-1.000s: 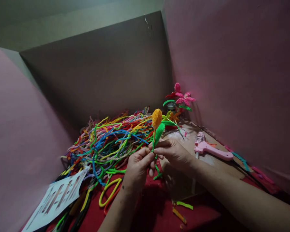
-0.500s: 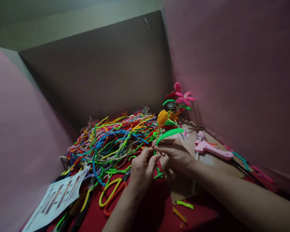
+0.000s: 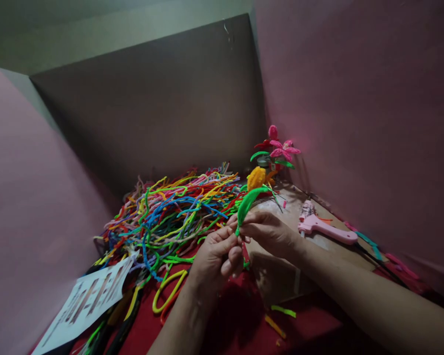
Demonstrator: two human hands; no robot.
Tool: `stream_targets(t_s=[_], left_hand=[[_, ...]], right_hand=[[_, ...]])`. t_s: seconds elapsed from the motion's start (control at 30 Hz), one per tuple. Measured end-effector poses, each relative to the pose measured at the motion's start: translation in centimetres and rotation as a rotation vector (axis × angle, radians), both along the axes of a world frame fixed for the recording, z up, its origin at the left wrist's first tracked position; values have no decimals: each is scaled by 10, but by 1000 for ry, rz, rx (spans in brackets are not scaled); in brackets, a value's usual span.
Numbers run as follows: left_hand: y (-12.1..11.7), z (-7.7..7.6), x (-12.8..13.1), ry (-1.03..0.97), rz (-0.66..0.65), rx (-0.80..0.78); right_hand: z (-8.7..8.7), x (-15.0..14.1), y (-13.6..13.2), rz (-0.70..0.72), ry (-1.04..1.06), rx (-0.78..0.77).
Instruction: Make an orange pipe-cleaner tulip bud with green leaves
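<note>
A pipe-cleaner flower with an orange-yellow bud [image 3: 256, 178] stands upright in my hands. Its curved green leaf [image 3: 246, 204] rises in front of the bud. My left hand [image 3: 216, 254] is closed around the green stem, low down, with thumb and fingers pinched. The fingertips of my right hand [image 3: 270, 234] pinch the base of the leaf, right beside the left fingers. My fingers hide most of the stem. Scissors with yellow and orange handles [image 3: 166, 291] lie partly behind my left forearm.
A heap of coloured pipe cleaners [image 3: 177, 212] spreads at back left. On a brown board [image 3: 340, 256] at right rests a pink glue gun [image 3: 327, 230]. Pink pipe-cleaner flowers [image 3: 284, 149] stand behind. A printed sheet [image 3: 92, 296] and cut scraps [image 3: 283, 311] lie on the red cloth [image 3: 240, 325].
The leaf has turned from leaning right to standing more upright, now overlapping the bud. The bud has moved slightly right, and my left fingers have shifted on the stem.
</note>
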State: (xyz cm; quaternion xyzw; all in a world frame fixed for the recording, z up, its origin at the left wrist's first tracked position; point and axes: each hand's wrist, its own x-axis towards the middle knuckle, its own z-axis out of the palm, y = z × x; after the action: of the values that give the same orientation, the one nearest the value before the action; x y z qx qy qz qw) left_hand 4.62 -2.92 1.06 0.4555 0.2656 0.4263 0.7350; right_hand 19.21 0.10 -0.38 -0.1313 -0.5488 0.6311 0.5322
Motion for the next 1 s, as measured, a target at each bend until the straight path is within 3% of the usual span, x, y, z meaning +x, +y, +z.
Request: stream_targets(t_s=[0.1,0.17,0.23,0.37,0.43,0.53,0.7,0.83,0.93,1.0], left_hand=[[2,-2,-1,-68,-115,-48],[2,0,0,22,-61,-2],[1,2,2,231,122,165],[-2,-4,6,806,620,646],[-2,-9,6,962,712,768],[0,-10,4,918,643,729],[2,2,2,466,352,263],[1,2,2,95,118,1],[0,-1,1,-55,-63,-67],[0,-1,1,-65,-99,-49]], right_hand=[[1,0,-1,72,33,-1],[-1,-2,0,13,53,-39],[-3,-4,1,-90,36,-102],[-9,-9,2,-195,-31,-236],[-8,-10,0,-215,-54,-245],[-1,-10,-4,-228,-88,-188],[4,-7,-4,-130,-117,-132],[-1,-5,-1,-97,59,-123],[0,-2,-3,80,56,-91],[1,-1,-4,104,52,-84]])
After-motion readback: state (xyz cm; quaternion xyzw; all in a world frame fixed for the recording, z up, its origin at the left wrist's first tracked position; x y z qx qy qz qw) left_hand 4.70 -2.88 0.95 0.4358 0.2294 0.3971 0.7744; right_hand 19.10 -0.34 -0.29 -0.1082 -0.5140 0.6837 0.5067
